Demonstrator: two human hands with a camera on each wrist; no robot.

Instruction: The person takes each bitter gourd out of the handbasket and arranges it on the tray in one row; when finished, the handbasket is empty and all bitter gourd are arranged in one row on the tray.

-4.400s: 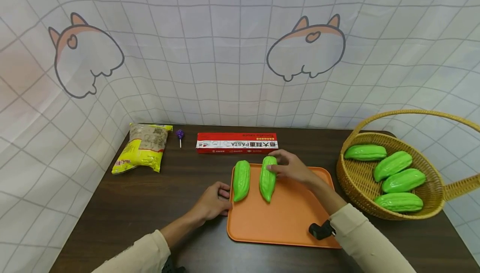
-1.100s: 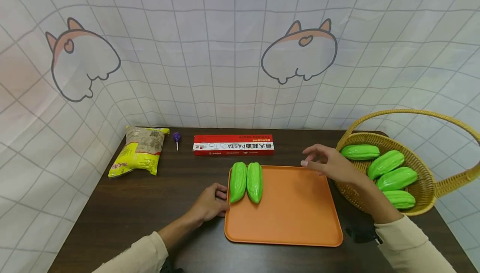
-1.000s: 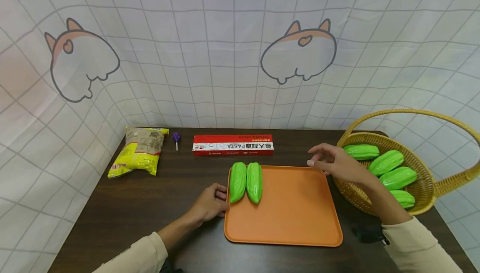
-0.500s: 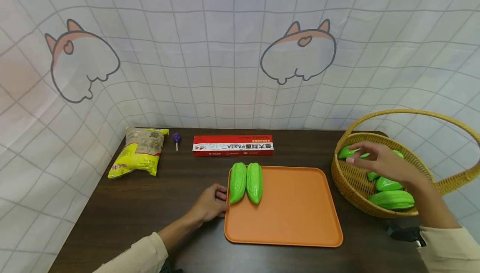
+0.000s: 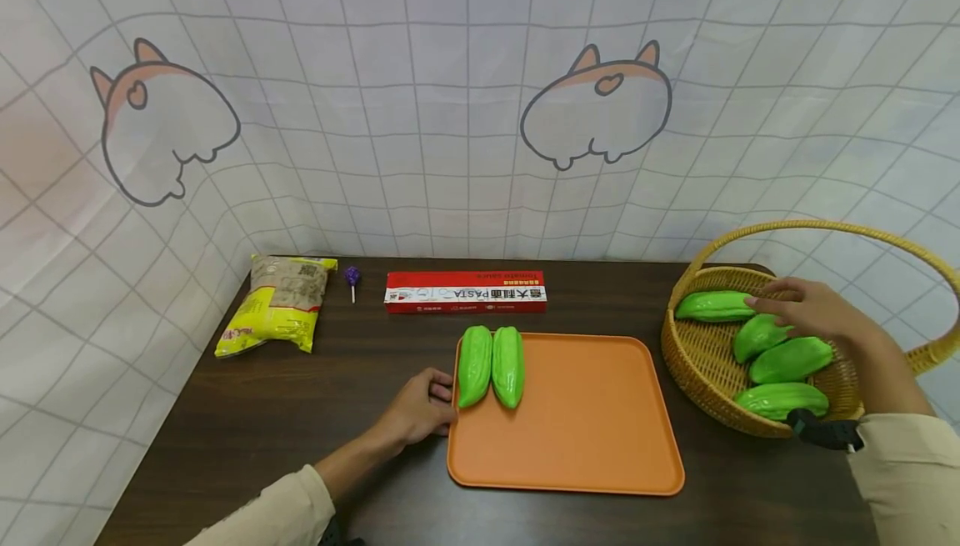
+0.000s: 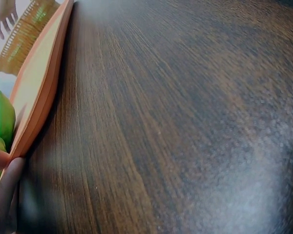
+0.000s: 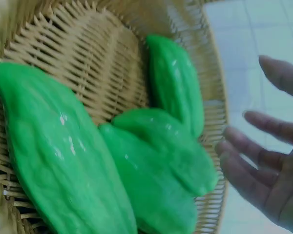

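Note:
My left hand (image 5: 416,406) holds the left rim of the orange tray (image 5: 577,413); in the left wrist view, its fingertips (image 6: 12,175) meet at the tray's edge. Two green bitter melons (image 5: 476,367) lie side by side at the tray's left end. Over the far right part of the wicker basket (image 5: 686,388) hovers my right hand (image 5: 817,313), fingers spread and nothing between them. Several more bitter melons (image 5: 783,401) lie in the basket. The right wrist view shows the fingers (image 7: 249,146) apart from the melons, near the basket's rim. From the head, the hand partly covers one melon (image 5: 757,336).
A red pasta box (image 5: 465,292) lies behind the tray. Further left are a purple lollipop (image 5: 352,278) and a yellow bag (image 5: 277,304). The basket's tall handle (image 5: 825,227) arches above it. A white gridded cloth (image 5: 450,112) hangs behind the dark table (image 5: 337,379).
My right hand set the second bitter melon down against the first, let go, and moved right from the tray to over the basket. My left hand stays at the tray's rim.

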